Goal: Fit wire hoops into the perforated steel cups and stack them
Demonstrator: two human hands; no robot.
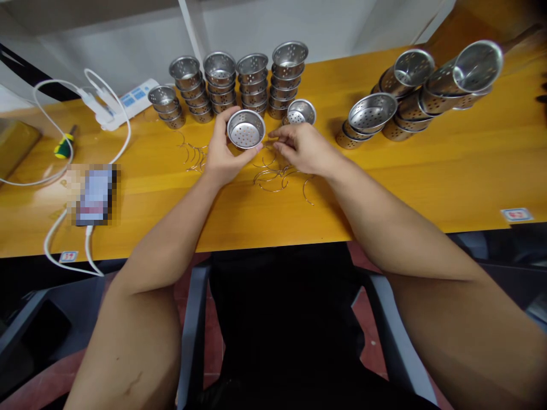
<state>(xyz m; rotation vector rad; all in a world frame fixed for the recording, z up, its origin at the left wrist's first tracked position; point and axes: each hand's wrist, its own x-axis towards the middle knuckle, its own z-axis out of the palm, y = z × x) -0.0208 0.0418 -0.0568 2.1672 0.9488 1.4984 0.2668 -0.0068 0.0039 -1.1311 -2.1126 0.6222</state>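
My left hand is wrapped round a perforated stainless steel cup, its open top facing me. Just right of that cup, my right hand has thumb and fingers drawn together in a pinch. Whatever they may hold is too small to make out. Thin curved wire pieces lie loosely on the table under and in front of my right hand. More curved wires lie left of my left hand. Behind my right hand, another perforated cup is partly hidden by it.
Several stacks of perforated cups line the back of the yellow table. More stacks stand or lean at right. On the left are a power strip, a white cable, a screwdriver and a phone.
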